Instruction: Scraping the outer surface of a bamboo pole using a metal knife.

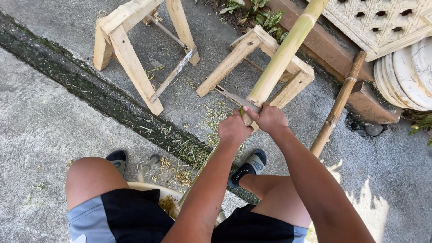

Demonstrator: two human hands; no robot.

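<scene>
Bamboo pole (281, 58) is resting on a wooden sawhorse (270, 58) outdoors. Left hand (233, 129) and right hand (270, 118) are wrapping their fingers around a blade (237, 98) above shaving-strewn concrete ground (40, 130).

The bamboo pole (281, 58) rests on the right sawhorse (265, 63) and runs down between the knees. The left hand (233, 129) and right hand (270, 118) sit side by side on it, with a blade (236, 98) across it. The left sawhorse (135, 49) stands well apart. A second pole (338, 104) lies to the right.

1 head camera looks steeply down, close over both forearms, facing the concrete ground (40, 135).
</scene>
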